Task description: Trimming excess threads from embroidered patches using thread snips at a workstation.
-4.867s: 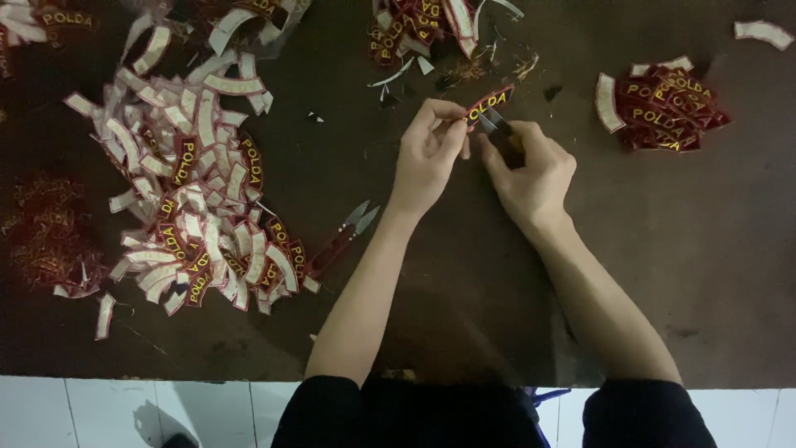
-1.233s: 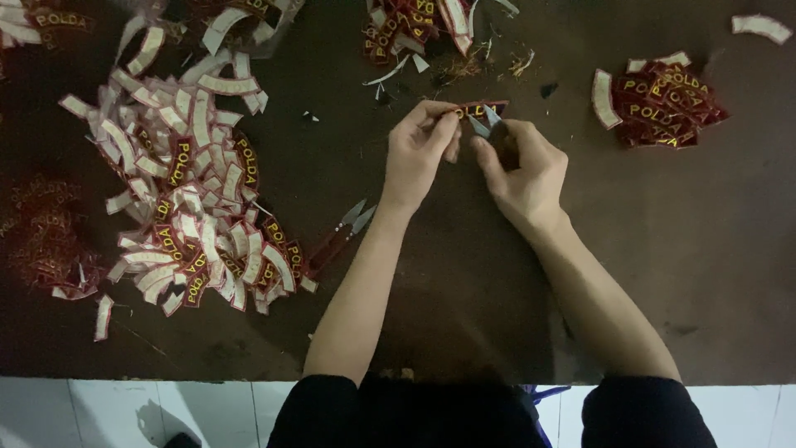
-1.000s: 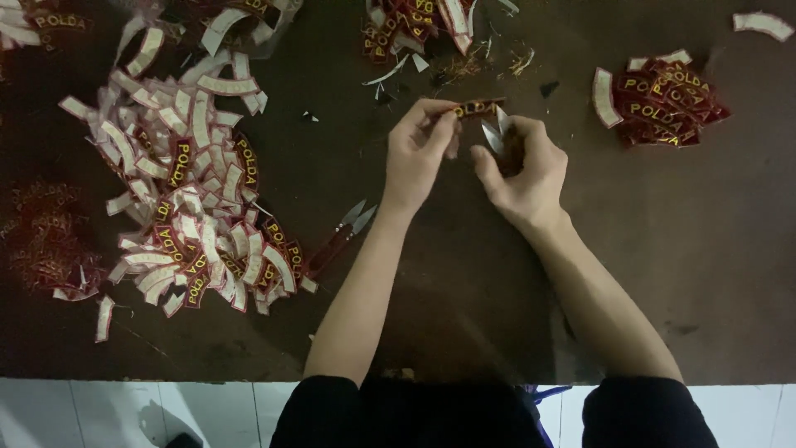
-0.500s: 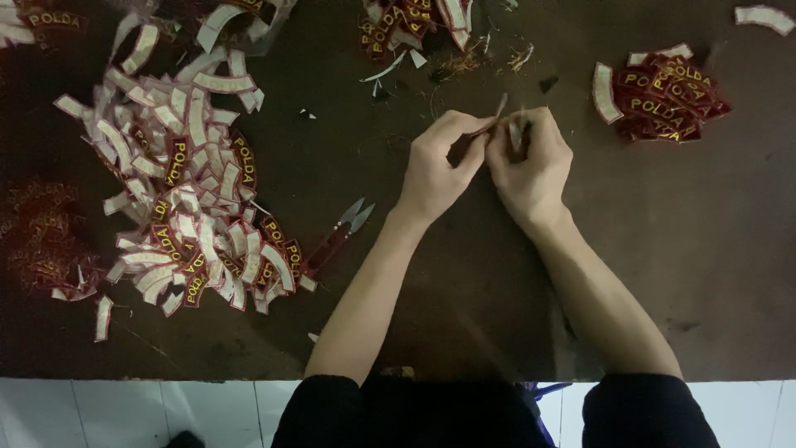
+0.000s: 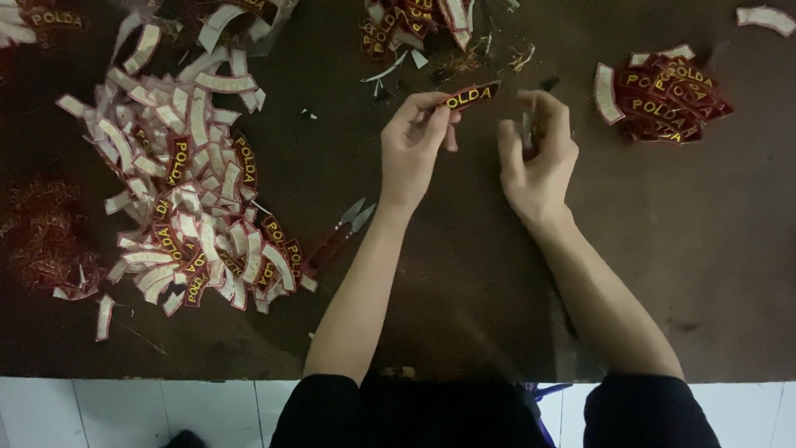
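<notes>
From the head camera, the left hand (image 5: 423,141) pinches one end of a curved dark red patch (image 5: 471,95) with yellow lettering, held just above the dark brown desk (image 5: 730,249). The right hand (image 5: 537,153) is loosely curled around a small metal tool (image 5: 527,131), apart from the patch. Thread snips (image 5: 336,236) lie beside a big heap of patches (image 5: 186,191); a smaller stack (image 5: 663,95) sits right.

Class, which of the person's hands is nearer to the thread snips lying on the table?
Left. The left hand is up and to the right of the thread snips; the right hand lies farther right, beyond it.
</notes>
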